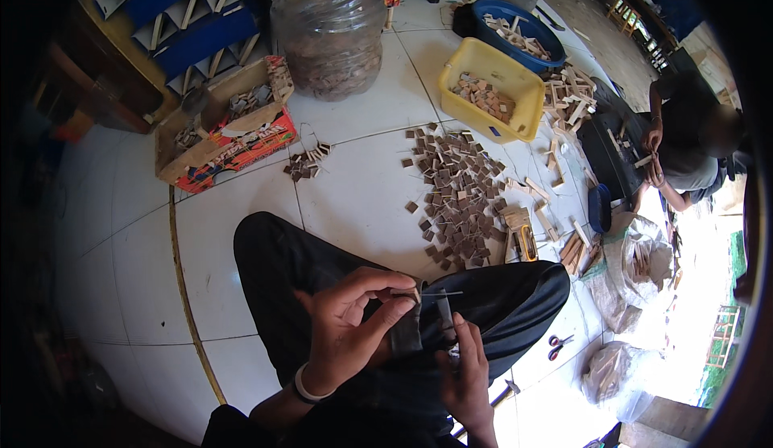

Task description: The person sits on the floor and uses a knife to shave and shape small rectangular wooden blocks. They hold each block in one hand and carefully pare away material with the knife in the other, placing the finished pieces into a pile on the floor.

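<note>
Above my crossed legs, my left hand pinches a small brown wooden square between thumb and fingers. A thin pale stick or wire juts rightward from that square. My right hand is closed around a tool with a flat grey blade, which looks like a knife; its handle is mostly hidden in my fingers. The blade's tip comes close to the thin stick, and I cannot tell whether they touch. A dark strip lies below the left hand. Beyond my knees spreads a pile of brown wooden squares, several with thin pale sticks.
A yellow tub, a blue basin, a clear plastic barrel and a cardboard box hold wooden pieces. Scissors and a hammer lie at right. Another person works with wood pieces at far right.
</note>
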The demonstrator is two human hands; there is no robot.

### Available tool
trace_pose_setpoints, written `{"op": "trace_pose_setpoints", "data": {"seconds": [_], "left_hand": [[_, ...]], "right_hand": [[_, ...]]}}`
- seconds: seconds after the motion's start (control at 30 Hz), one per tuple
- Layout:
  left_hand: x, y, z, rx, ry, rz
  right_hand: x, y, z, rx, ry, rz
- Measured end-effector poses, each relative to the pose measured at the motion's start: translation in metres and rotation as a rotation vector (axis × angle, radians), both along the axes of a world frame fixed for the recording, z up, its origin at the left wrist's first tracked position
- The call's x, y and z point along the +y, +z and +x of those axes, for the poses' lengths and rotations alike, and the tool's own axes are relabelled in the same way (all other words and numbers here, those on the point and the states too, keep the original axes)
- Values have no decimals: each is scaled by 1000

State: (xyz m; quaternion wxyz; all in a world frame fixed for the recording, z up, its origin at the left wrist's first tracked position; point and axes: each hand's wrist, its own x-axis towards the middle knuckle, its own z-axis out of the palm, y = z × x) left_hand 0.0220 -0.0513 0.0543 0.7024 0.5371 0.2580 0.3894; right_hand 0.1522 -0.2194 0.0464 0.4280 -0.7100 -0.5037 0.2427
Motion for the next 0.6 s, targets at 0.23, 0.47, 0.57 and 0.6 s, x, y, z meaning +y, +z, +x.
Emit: {"op": "trace_pose_setpoints", "data": {"seconds": [0.23, 0.47, 0.57, 0.6], "left_hand": [[-7, 5, -5, 46, 51, 62], [-7, 8, -5, 64, 44, 153], [-8, 10, -3, 78, 51, 153], [-8, 11, -4, 87, 52, 161]], "right_hand": [[1, -9, -18, 81, -38, 78], [1, -5, -21, 69, -39, 41], [0, -5, -21, 2, -18, 37], [0, -5, -21, -18, -20, 45]]}}
